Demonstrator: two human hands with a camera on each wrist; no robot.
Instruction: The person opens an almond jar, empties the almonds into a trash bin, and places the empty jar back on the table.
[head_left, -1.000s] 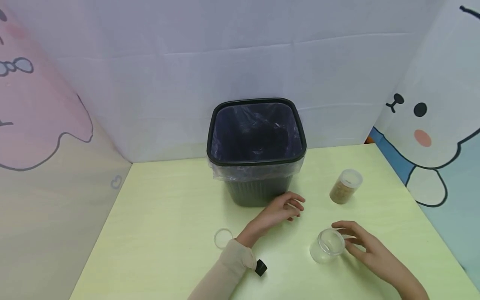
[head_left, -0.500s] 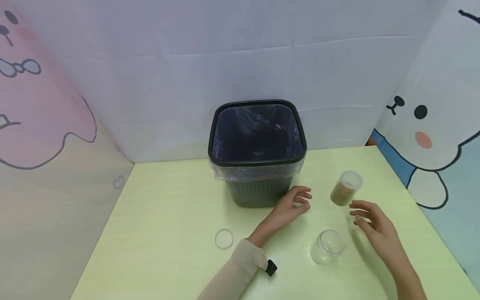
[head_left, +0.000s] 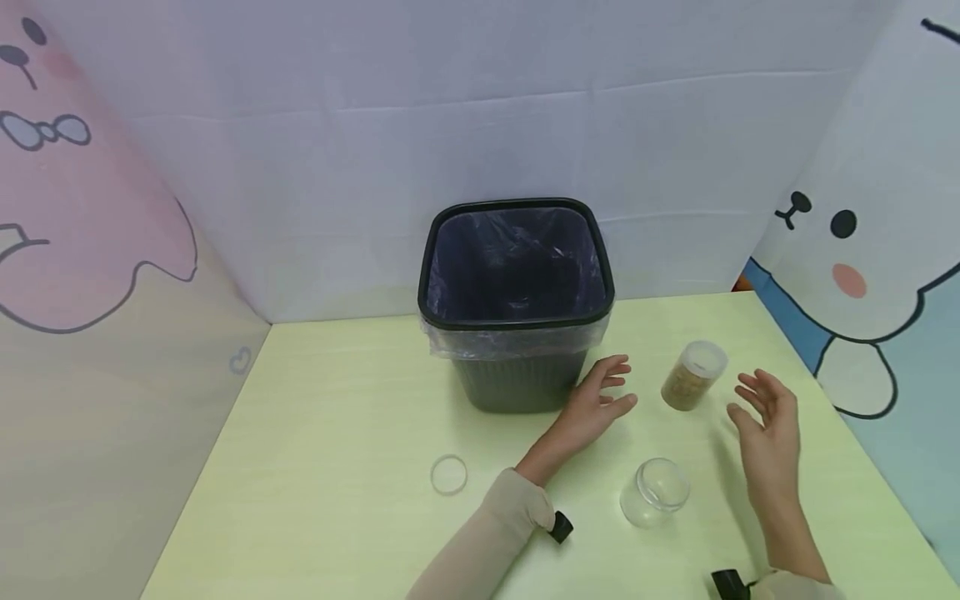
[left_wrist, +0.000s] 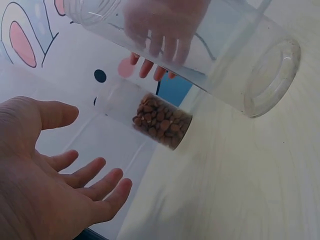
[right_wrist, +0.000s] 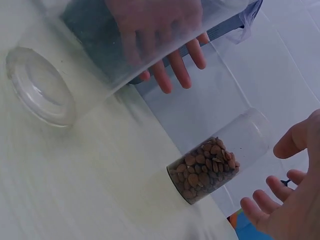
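Observation:
A clear jar of brown, nut-like pieces (head_left: 686,385) stands on the table between my two hands, its top whitish. My left hand (head_left: 588,408) is to its left, by the bin, with fingers spread and relaxed. To the jar's right, my right hand (head_left: 771,437) is raised, fingers loosely bent and palm toward it. Both hands hold nothing. Nearer to me stands a second clear jar (head_left: 654,493), see-through and without a lid. In the left wrist view, the brown pieces (left_wrist: 161,120) fill the lower part of their jar; the right wrist view shows the same jar (right_wrist: 205,170).
Behind my left hand stands a dark bin (head_left: 517,383) lined with a clear plastic bag. A thin pale ring (head_left: 448,475) lies on the table (head_left: 322,433) left of my left forearm. Cloth with cartoon animals hangs around the back and sides.
My right hand has left the side of the see-through jar and moved up and right, beside the filled jar. My left hand has shifted right and forward, its fingers spreading. Both jars stayed put.

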